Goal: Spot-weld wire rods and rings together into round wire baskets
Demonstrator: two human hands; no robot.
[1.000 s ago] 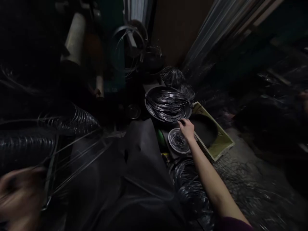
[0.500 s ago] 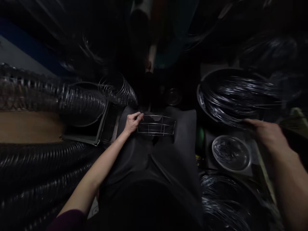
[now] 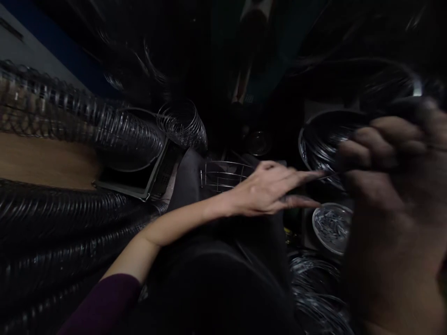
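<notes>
Dark shop, wire coils (image 3: 104, 130) all round. My L hand (image 3: 268, 190) let go of wire basket (image 3: 223, 176) at 12, now open, stretched to 3 by thin wire (image 3: 331, 175) pinched in curled R hand (image 3: 394, 186).

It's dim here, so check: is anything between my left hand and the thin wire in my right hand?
Nothing visible. The left hand nearly touches the thin wire jutting from the right hand; the small bowl lies below.

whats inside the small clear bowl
A heap of short shiny wire bits lies in the bowl. Its right edge is covered by the blurred right hand, so that part is unseen.
</notes>
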